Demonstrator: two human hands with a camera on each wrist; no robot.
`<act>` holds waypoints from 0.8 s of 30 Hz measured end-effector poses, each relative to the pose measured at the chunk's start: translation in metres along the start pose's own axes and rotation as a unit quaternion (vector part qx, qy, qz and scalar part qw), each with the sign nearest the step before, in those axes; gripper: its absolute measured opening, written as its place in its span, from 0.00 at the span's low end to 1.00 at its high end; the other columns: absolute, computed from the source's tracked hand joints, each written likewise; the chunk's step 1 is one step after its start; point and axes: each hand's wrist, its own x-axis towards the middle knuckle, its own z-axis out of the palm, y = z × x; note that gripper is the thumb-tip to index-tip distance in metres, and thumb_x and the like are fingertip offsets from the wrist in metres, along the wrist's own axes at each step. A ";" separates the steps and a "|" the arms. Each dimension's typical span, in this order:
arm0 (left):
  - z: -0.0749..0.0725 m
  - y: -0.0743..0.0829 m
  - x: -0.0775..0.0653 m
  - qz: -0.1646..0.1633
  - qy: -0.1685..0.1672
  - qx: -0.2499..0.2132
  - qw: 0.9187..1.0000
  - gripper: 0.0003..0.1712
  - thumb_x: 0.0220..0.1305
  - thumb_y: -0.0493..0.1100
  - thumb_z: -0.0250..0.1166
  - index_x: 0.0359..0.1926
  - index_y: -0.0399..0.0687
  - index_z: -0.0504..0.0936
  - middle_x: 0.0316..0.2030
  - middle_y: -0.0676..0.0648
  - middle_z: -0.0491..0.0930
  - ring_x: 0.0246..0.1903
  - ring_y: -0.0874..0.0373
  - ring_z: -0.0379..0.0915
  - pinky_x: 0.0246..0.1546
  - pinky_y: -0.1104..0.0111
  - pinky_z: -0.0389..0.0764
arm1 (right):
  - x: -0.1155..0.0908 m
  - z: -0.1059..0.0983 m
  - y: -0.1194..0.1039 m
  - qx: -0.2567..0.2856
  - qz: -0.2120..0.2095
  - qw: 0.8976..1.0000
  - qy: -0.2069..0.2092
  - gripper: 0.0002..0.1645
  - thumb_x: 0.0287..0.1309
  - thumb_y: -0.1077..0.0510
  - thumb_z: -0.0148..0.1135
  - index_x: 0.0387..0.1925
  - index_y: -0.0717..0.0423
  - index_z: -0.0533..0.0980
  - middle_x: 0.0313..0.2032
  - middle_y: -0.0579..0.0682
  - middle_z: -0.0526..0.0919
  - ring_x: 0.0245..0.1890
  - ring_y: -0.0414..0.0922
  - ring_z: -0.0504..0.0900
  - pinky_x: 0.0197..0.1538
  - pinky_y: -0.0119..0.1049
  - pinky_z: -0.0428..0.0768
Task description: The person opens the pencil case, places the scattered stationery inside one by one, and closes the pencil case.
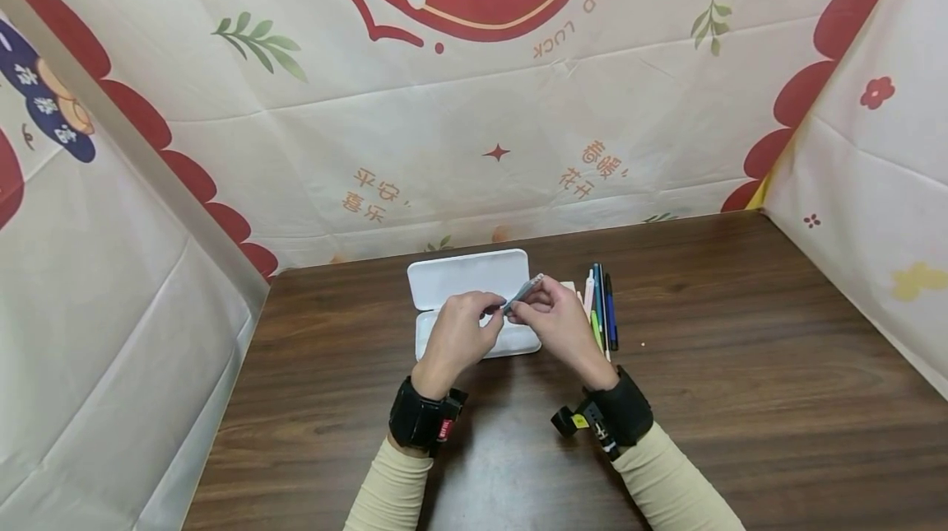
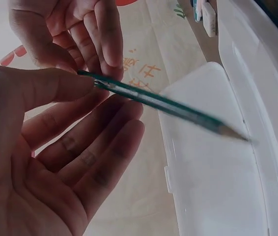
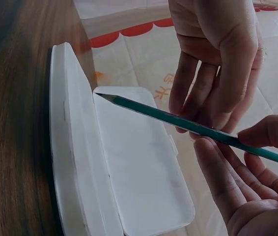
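Observation:
Above an open white pencil case [image 1: 470, 280], both hands hold a sharpened dark green pencil [image 3: 163, 115]. My left hand [image 1: 459, 332] pinches it between thumb and finger; in the left wrist view the left hand [image 2: 55, 128] has its other fingers extended. My right hand [image 1: 563, 327] pinches the pencil toward its blunt end, and the right wrist view shows this hand [image 3: 257, 182] at the lower right. The bare point of the pencil overlaps the case in both wrist views. The case's lid is tipped back, and the hands partly cover its near half in the head view.
Several pens [image 1: 603, 309], among them dark blue, white and bright green ones, lie right of the case beside the right wrist. A small pale block [image 2: 208, 19] lies near them. The brown wooden table [image 1: 741, 366] meets a printed cloth backdrop [image 1: 474, 152] behind the case.

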 end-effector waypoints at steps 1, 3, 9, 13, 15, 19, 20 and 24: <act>0.000 0.000 0.000 0.001 -0.002 -0.001 1.000 0.06 0.62 0.36 0.67 0.39 0.42 0.88 0.34 0.49 0.88 0.34 0.60 0.83 0.37 0.68 0.82 | 0.000 0.000 0.000 0.002 -0.001 1.000 0.001 0.10 0.63 0.69 0.59 0.44 0.69 0.71 0.40 0.66 0.83 0.41 0.53 0.88 0.45 0.43 0.84; 0.000 0.000 0.000 0.003 -0.005 -0.006 1.000 0.05 0.62 0.36 0.68 0.39 0.43 0.88 0.34 0.49 0.88 0.34 0.60 0.83 0.37 0.68 0.82 | -0.001 0.001 0.000 0.005 -0.002 1.000 0.005 0.10 0.63 0.69 0.59 0.44 0.69 0.71 0.40 0.66 0.83 0.41 0.52 0.88 0.45 0.41 0.85; -0.002 -0.002 0.001 0.005 -0.016 -0.014 1.000 0.04 0.62 0.35 0.69 0.39 0.42 0.87 0.35 0.48 0.88 0.36 0.59 0.84 0.39 0.68 0.83 | -0.001 0.002 0.001 0.019 0.000 1.000 0.005 0.11 0.63 0.69 0.59 0.46 0.69 0.71 0.42 0.67 0.83 0.40 0.50 0.88 0.45 0.40 0.85; -0.003 -0.005 0.001 0.003 -0.021 -0.004 1.000 0.05 0.62 0.34 0.68 0.39 0.42 0.87 0.35 0.47 0.88 0.36 0.59 0.84 0.39 0.68 0.83 | 0.000 0.001 0.002 0.026 -0.004 1.000 -0.001 0.11 0.64 0.69 0.59 0.46 0.70 0.71 0.42 0.68 0.83 0.40 0.49 0.88 0.45 0.39 0.85; -0.004 -0.007 0.000 0.000 -0.022 0.002 1.000 0.05 0.62 0.33 0.68 0.39 0.42 0.88 0.35 0.47 0.88 0.35 0.59 0.84 0.38 0.69 0.83 | 0.000 -0.001 0.001 0.028 -0.011 1.000 -0.003 0.11 0.64 0.69 0.59 0.46 0.70 0.72 0.41 0.68 0.83 0.39 0.48 0.88 0.45 0.39 0.85; -0.006 -0.012 0.000 -0.013 -0.026 0.003 1.000 0.06 0.61 0.32 0.69 0.39 0.42 0.88 0.34 0.47 0.88 0.35 0.59 0.84 0.38 0.68 0.83 | 0.001 -0.005 0.000 0.030 -0.020 0.999 0.002 0.11 0.63 0.69 0.60 0.45 0.70 0.72 0.40 0.67 0.83 0.37 0.46 0.88 0.44 0.38 0.85; -0.007 -0.013 -0.001 -0.017 -0.028 0.002 0.999 0.06 0.61 0.32 0.69 0.38 0.42 0.88 0.34 0.47 0.88 0.35 0.58 0.84 0.38 0.68 0.83 | 0.002 -0.007 -0.001 0.030 -0.021 0.999 0.005 0.11 0.63 0.69 0.60 0.46 0.70 0.73 0.40 0.67 0.83 0.37 0.45 0.88 0.44 0.38 0.85; -0.008 -0.017 -0.001 -0.030 -0.028 0.008 0.999 0.05 0.61 0.33 0.69 0.38 0.42 0.88 0.33 0.47 0.88 0.34 0.59 0.84 0.37 0.68 0.83 | 0.003 -0.012 -0.002 0.029 -0.023 0.999 0.013 0.12 0.63 0.69 0.61 0.46 0.70 0.72 0.40 0.68 0.82 0.37 0.45 0.88 0.44 0.38 0.85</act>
